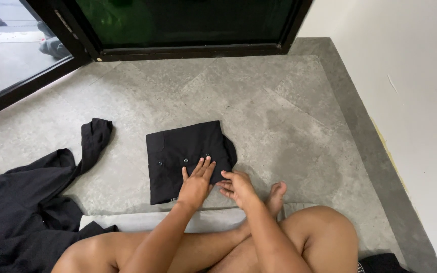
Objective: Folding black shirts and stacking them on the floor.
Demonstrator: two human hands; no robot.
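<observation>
Pressing the folded black shirt (185, 156) flat, left hand (196, 183) spread; right hand (238, 186) loosely open at its edge.

Folded black shirt (188, 156), squared, small buttons showing, flat on the grey stone-look floor (279, 111) directly before a person seated cross-legged with bare knees and one bare foot (276, 196) just right of the hands. Left hand (197, 183) laid palm-down, fingers spread, on the shirt's near right part; right hand (237, 186) just beside it, fingertips at the shirt's near right corner, with nothing held in its grip. Loose heap of black clothing (31, 202) with a white print at far left, well apart from the shirt; black-framed glass door (188, 25) along the top edge; pale wall (410, 101) at right.
</observation>
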